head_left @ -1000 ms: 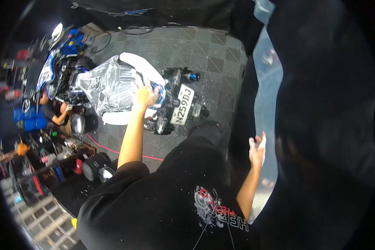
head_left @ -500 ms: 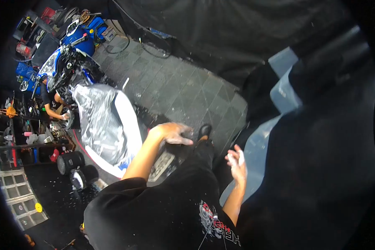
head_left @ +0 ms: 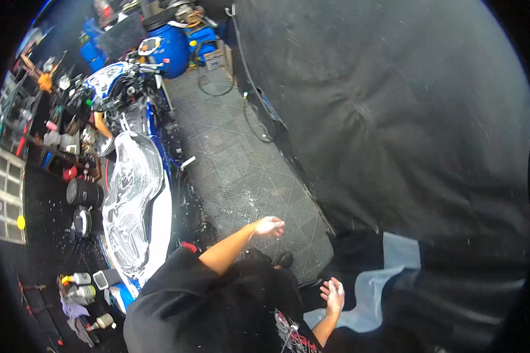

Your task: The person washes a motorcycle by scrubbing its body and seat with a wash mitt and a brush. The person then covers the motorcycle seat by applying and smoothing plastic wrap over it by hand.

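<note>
A blue and white motorcycle stands at the left, its long seat smeared with white foam. White side panels run along the seat's right edge. My left hand, whitened by foam, hangs above the grey floor tiles to the right of the motorcycle, touching nothing, with its fingers loosely apart. Lower and farther right is my right hand, also whitened, fingers spread and slightly curled, holding nothing. It is beside a translucent strip in the black sheeting.
Black sheeting walls the right side. A blue barrel stands beyond the motorcycle, with a hose on the floor nearby. Another person's arm shows beyond the seat. Black buckets and spray bottles are at the left.
My left hand has left the foamed seat and moved out over the floor. The view has turned, bringing the motorcycle's length and the barrel into sight. My right hand stays empty.
</note>
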A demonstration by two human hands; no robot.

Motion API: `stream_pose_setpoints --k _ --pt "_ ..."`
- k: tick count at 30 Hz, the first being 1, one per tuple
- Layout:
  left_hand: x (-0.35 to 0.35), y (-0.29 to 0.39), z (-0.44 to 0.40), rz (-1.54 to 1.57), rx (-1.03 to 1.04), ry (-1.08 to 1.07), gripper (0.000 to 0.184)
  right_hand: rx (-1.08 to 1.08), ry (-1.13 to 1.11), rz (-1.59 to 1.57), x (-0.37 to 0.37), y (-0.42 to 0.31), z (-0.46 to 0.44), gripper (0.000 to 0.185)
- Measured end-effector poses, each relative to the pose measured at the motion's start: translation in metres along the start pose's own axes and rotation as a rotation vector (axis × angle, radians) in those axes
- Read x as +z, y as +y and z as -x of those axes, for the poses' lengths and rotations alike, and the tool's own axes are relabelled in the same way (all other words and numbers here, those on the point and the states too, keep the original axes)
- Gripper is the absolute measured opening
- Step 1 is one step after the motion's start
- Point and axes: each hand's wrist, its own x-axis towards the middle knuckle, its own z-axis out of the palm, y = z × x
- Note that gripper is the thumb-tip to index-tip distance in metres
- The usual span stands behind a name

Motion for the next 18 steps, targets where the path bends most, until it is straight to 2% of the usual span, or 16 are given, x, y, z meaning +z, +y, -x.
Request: stream_pose_setpoints --k 3,5,6,7,9,10,11,12,15,17,18 --pt "-0.056 -0.047 0.001 -0.510 0.045 0.454 0.058 0.047 -0.129 0.113 0.018 -0.046 -0.066 0.037" --pt "-0.089 -0.053 0.046 -0.549 -0.204 0.531 0.058 0.011 -0.267 0.203 0.038 -0.092 -0.112 0.038" --pt "-0.119 -0.101 0.045 -0.285 -0.281 0.600 0.055 -0.018 -0.300 0.236 0.051 -0.114 -0.136 0.039" --pt "-0.166 -0.179 0.036 -0.212 -0.210 0.638 0.053 -0.054 -0.333 0.272 0.069 -0.141 -0.164 0.040" --pt "-0.136 -0.121 0.103 -0.041 -0.462 0.953 0.046 -0.136 -0.411 0.319 0.106 -0.201 -0.209 0.040" --pt "-0.155 -0.173 0.102 -0.074 -0.375 1.099 0.040 -0.167 -0.466 0.364 0.133 -0.233 -0.237 0.040" --pt "-0.151 -0.175 0.115 0.222 -0.363 1.142 0.031 -0.183 -0.513 0.408 0.152 -0.256 -0.257 0.040" --pt "-0.129 -0.136 0.125 0.413 -0.388 1.194 0.024 -0.219 -0.564 0.485 0.175 -0.282 -0.272 0.040" --pt "-0.098 -0.096 0.118 0.677 -0.241 1.193 0.029 -0.355 -0.701 0.700 0.259 -0.353 -0.316 0.041" --pt "-0.074 -0.081 0.093 0.832 -0.099 1.212 0.025 -0.468 -0.784 0.796 0.314 -0.397 -0.327 0.043" --pt "-0.063 -0.078 0.078 0.884 -0.050 1.196 0.025 -0.454 -0.820 0.784 0.340 -0.415 -0.328 0.045"
